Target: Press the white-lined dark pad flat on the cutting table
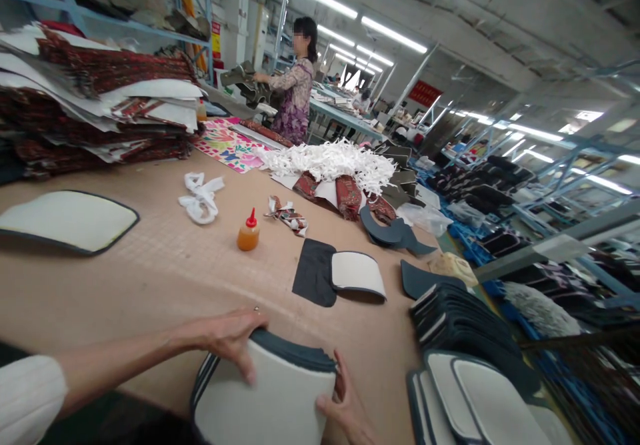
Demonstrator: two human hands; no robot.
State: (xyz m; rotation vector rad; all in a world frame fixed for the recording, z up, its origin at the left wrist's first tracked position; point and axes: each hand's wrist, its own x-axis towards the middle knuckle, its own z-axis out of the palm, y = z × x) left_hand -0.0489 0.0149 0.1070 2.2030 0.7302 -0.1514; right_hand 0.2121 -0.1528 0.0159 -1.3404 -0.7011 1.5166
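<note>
Down at the near edge of the table (165,278), both hands clamp a stack of padded panels (270,398) stood on edge. The left hand (231,337) curls over the stack's top left corner, thumb pressed on the cream face; the right hand (345,410) grips its right side, fingers wrapped behind. Held that way, the layers are squeezed flush, their dark bound edges lined up along the top curve.

The panels look like soft foam or felt, cream on the face, with navy piping round rounded corners. More of the same lie in fanned piles (465,338) at the table's right edge, within easy reach of the right hand. A single large panel (65,221) rests flat near the left edge.

Toward the middle, a small squeeze bottle (249,231) with a red cap and amber liquid stands upright, just beside a dark flat cut piece (314,273) partly overlapped by a cream one (357,273). White shredded strips (330,161) heap up farther back, next to red patterned fabric. Stacked patterned sheets (95,98) fill the far left corner. Another person (295,91) works at the far end, well apart.
</note>
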